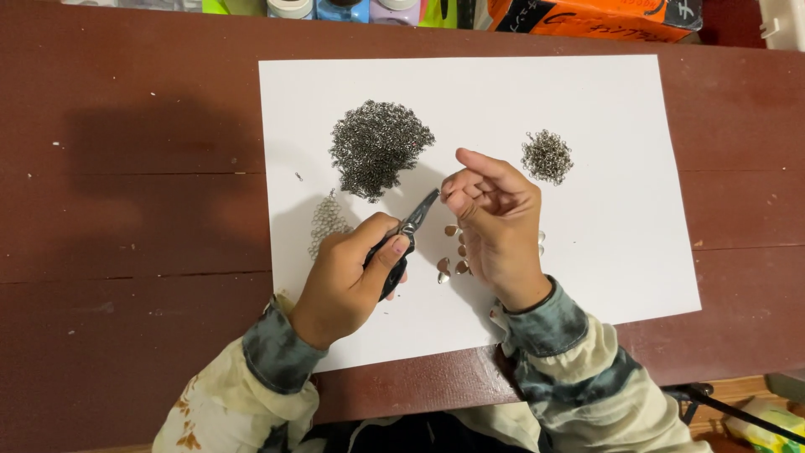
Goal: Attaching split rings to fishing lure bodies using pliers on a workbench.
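A home craft spot: a worn wooden table (pixel 126 210), white paper sheet (pixel 604 243) with metal ring piles (pixel 379 147), paint jars (pixel 335 8) behind.

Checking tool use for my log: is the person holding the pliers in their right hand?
No. The pliers sit in the left hand, tips aimed at the right hand, whose fingertips are pinched together.

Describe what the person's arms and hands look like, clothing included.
Both hands, left hand and right hand, are bare: no gloves, rings or watch visible. Long cream sleeves carry mottled dark grey-green cuffs; the left sleeve shows small rust-orange marks.
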